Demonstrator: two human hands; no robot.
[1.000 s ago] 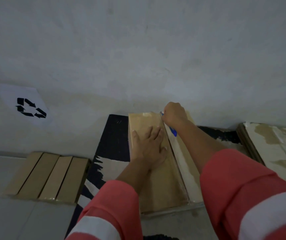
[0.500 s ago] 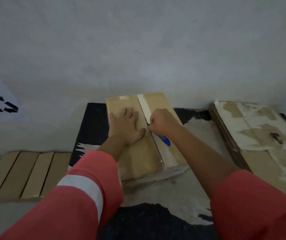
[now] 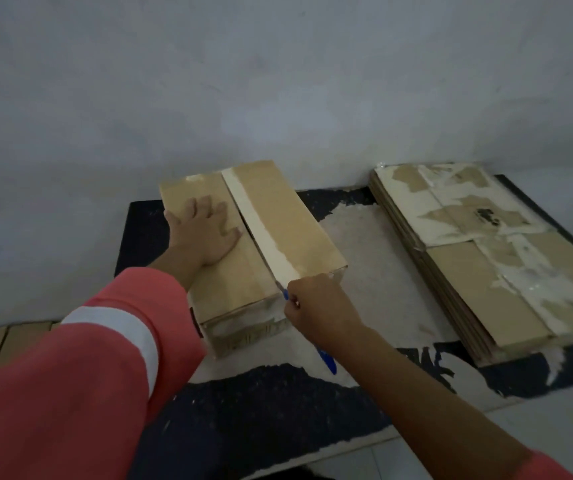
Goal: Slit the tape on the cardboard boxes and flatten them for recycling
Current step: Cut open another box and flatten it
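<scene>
Cardboard box [image 3: 292, 220] lies under the left hand [image 3: 205, 233], whose straight, spread fingers press flat on its left flap; pale tape [image 3: 260, 220] runs along the seam just right of those fingertips; the right hand [image 3: 316, 306] curls tight round a blue cutter [image 3: 328, 362] at the tape's near end; flattened boxes [image 3: 485, 271] lie stacked well right of that fist, on the black mat [image 3: 260, 410].
</scene>
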